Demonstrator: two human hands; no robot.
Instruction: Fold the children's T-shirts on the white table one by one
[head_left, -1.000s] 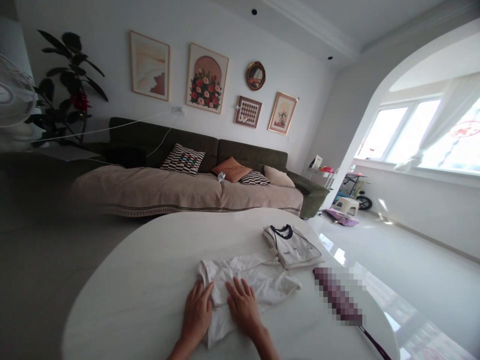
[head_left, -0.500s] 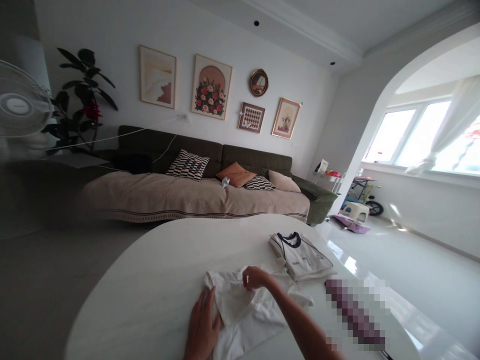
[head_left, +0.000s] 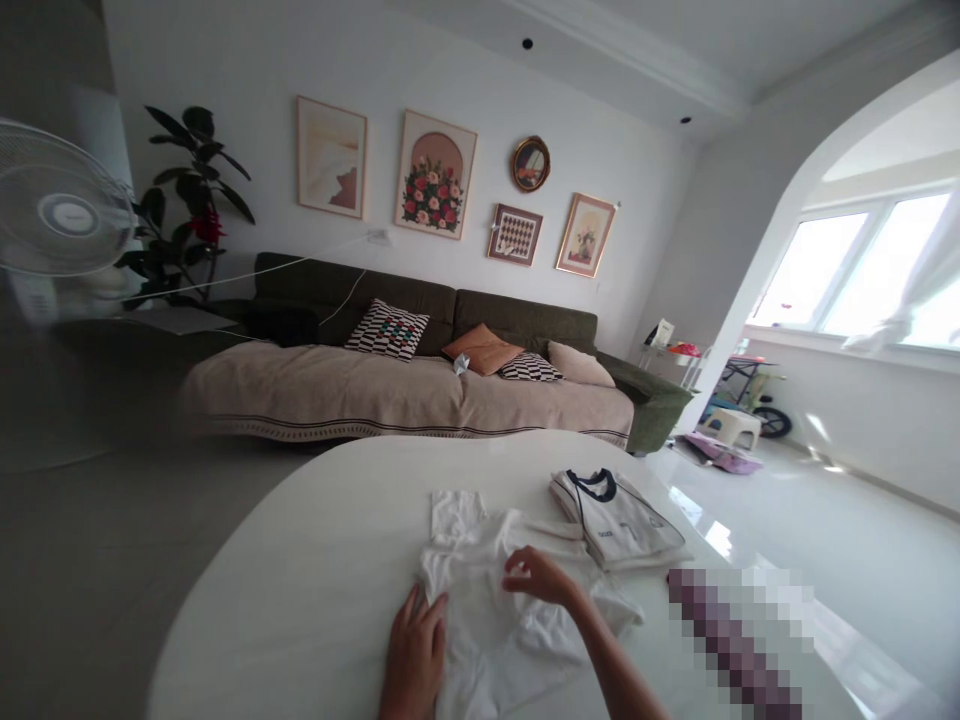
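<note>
A white T-shirt [head_left: 480,640] lies spread and wrinkled on the white table [head_left: 300,580]. One sleeve sticks out flat at its far left corner. My left hand [head_left: 416,645] rests at the shirt's left edge, fingers stretched out and lying flat. Over the middle of the shirt is my right hand [head_left: 541,577], its fingers loosely bent and apart, with no cloth visible between them. Just beyond the shirt's right side sits a folded white jersey [head_left: 626,525] with a dark collar.
A purplish pixelated long item [head_left: 727,640] lies near the table's right edge. Behind the table stands a dark green sofa [head_left: 652,405] with a beige cover and cushions. A fan [head_left: 71,215] is at the left; a white stool [head_left: 731,428] stands on the floor at right.
The shirt's far left sleeve, folded in before, now lies outward. My right hand has let go of the cloth, its fingers now apart. The view has swung slightly left.
</note>
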